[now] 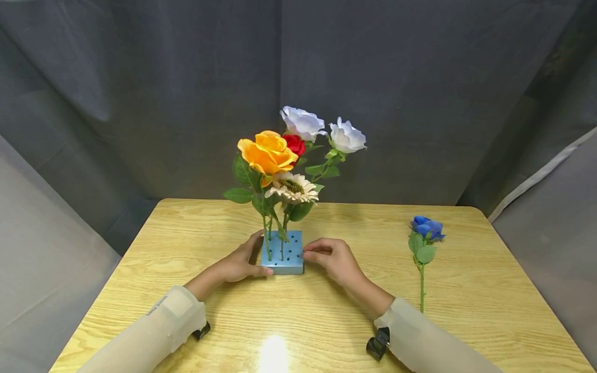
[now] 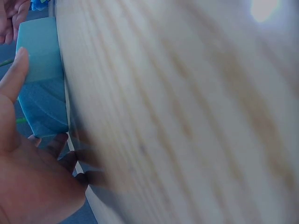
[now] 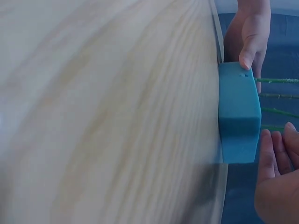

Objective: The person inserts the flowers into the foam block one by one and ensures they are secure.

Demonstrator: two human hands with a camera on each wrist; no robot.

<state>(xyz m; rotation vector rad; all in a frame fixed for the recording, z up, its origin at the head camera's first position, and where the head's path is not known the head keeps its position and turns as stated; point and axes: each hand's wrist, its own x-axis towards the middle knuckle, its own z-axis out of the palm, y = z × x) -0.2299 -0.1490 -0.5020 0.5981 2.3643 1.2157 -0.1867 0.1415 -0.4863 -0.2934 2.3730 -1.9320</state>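
A light-blue foam block [image 1: 288, 270] with holes in its top stands on the table, flowers upright in it. My left hand [image 1: 239, 263] holds its left side, thumb on the front face and fingers towards the back. At the right edge is my right hand [image 1: 337, 259], fingers loosely bent, with nothing seen in them; the right wrist view puts its fingertips [image 3: 266, 135] beside the block's top. Above the block are an orange rose [image 1: 268, 153], a cream daisy-like flower [image 1: 293, 187], a red rose [image 1: 295, 146], a white rose [image 1: 302, 123] and another white rose [image 1: 347, 137]. Leaves hide some stems.
A blue rose [image 1: 426, 228] with a green stem lies on the right of the wooden table [image 1: 475, 269]. Dark grey curtain [image 1: 396, 77] hangs behind the table's back edge, and lighter cloth [image 1: 42, 248] borders the left side.
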